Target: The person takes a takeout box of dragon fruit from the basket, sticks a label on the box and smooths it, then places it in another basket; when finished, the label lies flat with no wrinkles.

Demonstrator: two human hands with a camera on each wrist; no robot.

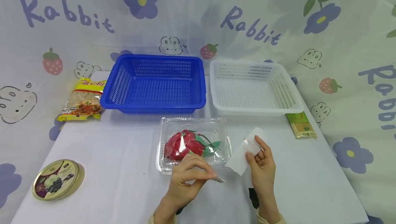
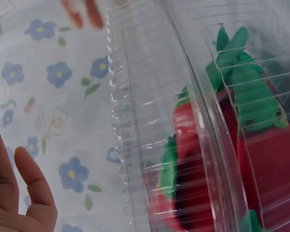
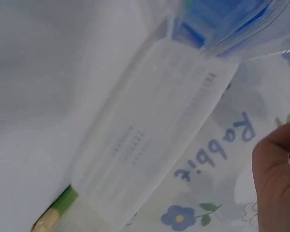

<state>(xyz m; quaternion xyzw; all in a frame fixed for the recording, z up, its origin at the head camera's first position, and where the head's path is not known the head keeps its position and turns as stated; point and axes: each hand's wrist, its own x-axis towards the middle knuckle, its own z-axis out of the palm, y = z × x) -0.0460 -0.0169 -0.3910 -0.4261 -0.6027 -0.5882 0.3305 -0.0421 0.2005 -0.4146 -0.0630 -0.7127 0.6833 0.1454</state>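
My left hand (image 1: 190, 175) pinches a small thin piece (image 1: 219, 179), seen nearly edge-on, between thumb and forefinger. In my right hand (image 1: 264, 167), thumb and fingertips hold a glossy white sheet of paper (image 1: 242, 153), tilted over the table. Just beyond the left hand lies a clear plastic box (image 1: 193, 122) with its lid down. Inside are red fruit-like things (image 1: 184, 145) with green leaves. The left wrist view shows the box's ridged wall (image 2: 135, 121) close up, with red and green shapes behind it.
A blue basket (image 1: 154, 110) and a white basket (image 1: 260, 110) stand side by side at the back. A yellow-edged food bag (image 1: 85, 98) lies left of the blue one. At the front left sits a round tin (image 1: 57, 180). A green packet (image 1: 301, 125) lies at the right.
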